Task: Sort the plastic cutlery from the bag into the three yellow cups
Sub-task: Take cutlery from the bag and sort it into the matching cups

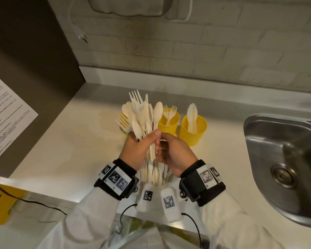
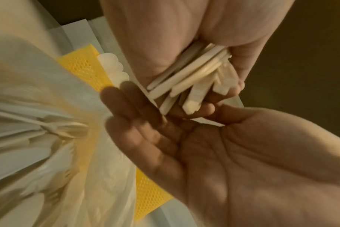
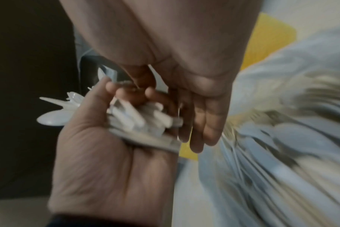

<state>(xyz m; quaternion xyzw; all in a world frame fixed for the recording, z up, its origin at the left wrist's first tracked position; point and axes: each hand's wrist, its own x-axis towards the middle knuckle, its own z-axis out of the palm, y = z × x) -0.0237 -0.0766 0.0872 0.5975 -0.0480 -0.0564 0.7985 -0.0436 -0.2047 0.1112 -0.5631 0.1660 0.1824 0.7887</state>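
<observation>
My left hand (image 1: 147, 141) grips a thick upright bunch of white plastic forks, spoons and knives (image 1: 142, 115) above the counter. The handle ends (image 2: 194, 86) stick out below its curled fingers. My right hand (image 1: 167, 150) is beside them with straight fingers (image 3: 200, 122), touching the handle ends and holding nothing. Under both hands stands the translucent bag (image 1: 156, 177) with more cutlery in it. Behind are three yellow cups: the left one (image 1: 122, 115) mostly hidden by the bunch, the middle one (image 1: 169, 125) with forks, the right one (image 1: 196, 133) with knives.
A steel sink (image 1: 285, 155) is set into the counter at the right. A dark panel with a printed sheet (image 1: 7, 114) bounds the left side. A tiled wall runs behind the cups, with a loose plug (image 1: 82, 35) hanging. A yellow sign (image 1: 0, 200) sits at lower left.
</observation>
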